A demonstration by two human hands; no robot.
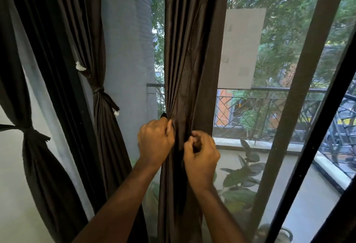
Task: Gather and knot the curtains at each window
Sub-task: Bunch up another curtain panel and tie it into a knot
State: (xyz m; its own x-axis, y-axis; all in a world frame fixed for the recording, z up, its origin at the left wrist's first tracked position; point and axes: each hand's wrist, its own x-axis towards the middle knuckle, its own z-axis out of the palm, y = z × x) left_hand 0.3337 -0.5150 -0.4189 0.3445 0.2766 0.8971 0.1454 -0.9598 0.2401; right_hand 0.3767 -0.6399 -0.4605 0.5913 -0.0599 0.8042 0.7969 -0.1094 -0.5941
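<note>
My left hand (155,142) and my right hand (200,152) were close together in front of me, both squeezing the middle curtain (185,59). My left fingers were curled round a bunch of the dark cloth. My right fingers pinched a fold just beside it. The cloth hid my fingertips, so I could not tell if a knot was there. The curtain hung straight down past my arms, and its bottom was cut off from view.

To the left hung a tied curtain (100,107) with a knot in its middle. Farther left was another tied curtain (32,136), cut off at the edge. A blue-gray wall (127,49) stood between the curtains.

Behind the window screen (269,69) I saw a leafy plant (244,175), blurry through the mesh, then a balcony railing (260,107), then green trees (289,21).
</note>
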